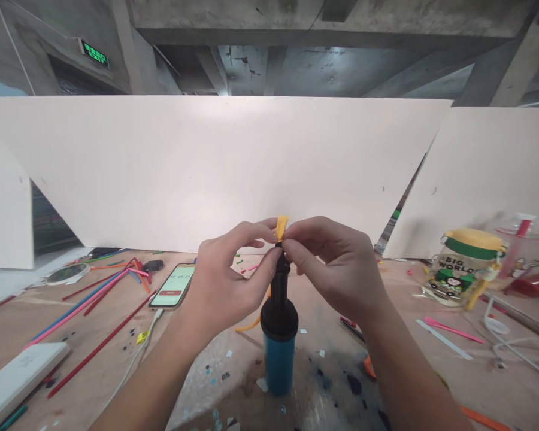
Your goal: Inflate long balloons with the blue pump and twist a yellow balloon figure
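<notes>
A hand balloon pump [279, 365] with a blue barrel and a black top stands upright on the table in front of me. At its nozzle tip is a small limp yellow balloon [282, 227], pinched from both sides. My left hand [236, 272] has thumb and forefinger closed on the balloon's neck from the left. From the right, the thumb and fingertips of my right hand [339, 263] close on the same neck. The fingers partly hide where the balloon meets the nozzle.
A phone [174, 286] on a white cable lies left, near long uninflated balloons [103, 293] and a white power bank [24, 383]. On the right stands a clear jar with a yellow lid [465, 269]. White panels [233, 167] rise behind; scraps litter the table.
</notes>
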A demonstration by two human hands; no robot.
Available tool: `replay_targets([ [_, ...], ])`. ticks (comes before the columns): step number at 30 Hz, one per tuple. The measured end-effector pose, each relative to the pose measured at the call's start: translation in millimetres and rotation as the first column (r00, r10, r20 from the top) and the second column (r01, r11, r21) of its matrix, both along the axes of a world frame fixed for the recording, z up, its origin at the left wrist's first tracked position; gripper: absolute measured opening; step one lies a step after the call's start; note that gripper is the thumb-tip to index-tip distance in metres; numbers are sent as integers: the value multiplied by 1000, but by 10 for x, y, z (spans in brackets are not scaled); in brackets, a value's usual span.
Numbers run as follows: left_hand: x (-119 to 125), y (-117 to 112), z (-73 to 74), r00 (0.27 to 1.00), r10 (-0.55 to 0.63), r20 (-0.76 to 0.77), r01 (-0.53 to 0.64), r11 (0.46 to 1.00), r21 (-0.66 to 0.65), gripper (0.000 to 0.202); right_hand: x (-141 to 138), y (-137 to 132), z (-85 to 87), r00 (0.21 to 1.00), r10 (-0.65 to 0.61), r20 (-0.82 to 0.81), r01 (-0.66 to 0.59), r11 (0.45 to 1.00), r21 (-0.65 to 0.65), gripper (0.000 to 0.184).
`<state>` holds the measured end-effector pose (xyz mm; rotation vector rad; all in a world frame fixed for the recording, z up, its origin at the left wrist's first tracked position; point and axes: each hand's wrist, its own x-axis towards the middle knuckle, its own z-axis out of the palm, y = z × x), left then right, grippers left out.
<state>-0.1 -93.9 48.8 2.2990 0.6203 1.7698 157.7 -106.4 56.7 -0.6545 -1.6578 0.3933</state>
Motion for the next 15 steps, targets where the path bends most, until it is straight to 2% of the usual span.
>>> replay_targets([
  [4,-14,13,-11,999,-51,7,51,999,-1,22,20,-2,-13,999,-24,29,22,998,63,11],
  [7,-32,39,-28,994,-108,24,108,994,-6,23,34,-18,-6,990,-118,72,106,982,155,11],
  [15,-61,124,-76,969,-239,60,242,968,-59,20,29,-51,16,917,-367,155,278,868,411,10],
])
